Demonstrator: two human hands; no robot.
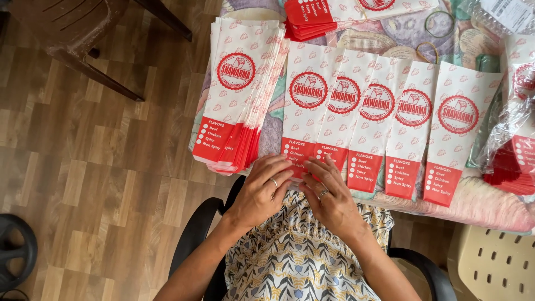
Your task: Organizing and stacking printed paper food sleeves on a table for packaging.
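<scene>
My left hand (262, 187) and right hand (330, 192) lie side by side, almost touching, palms down with the fingers spread flat. Neither is closed around anything; both press on the red bottom edge of the nearest paper sleeve (304, 108), the first in a fanned row of white and red paper sleeves (390, 117) that spreads away to the right of my right hand. Each sleeve overlaps the next, and all lie flat on the patterned tablecloth (390, 39). Each hand wears a ring.

Just beyond my left hand, to its left, sits a thick stack of the same sleeves (237, 89), its edge hanging slightly over the table. Farther ahead of both hands lies another small pile of sleeves (323, 14), and two rubber bands (437, 25) rest beside it. Far out to the right of my right hand is a clear plastic pack of sleeves (515, 128). Under my wrists is my patterned dress (295, 256), with wooden flooring (111, 167) off to the left.
</scene>
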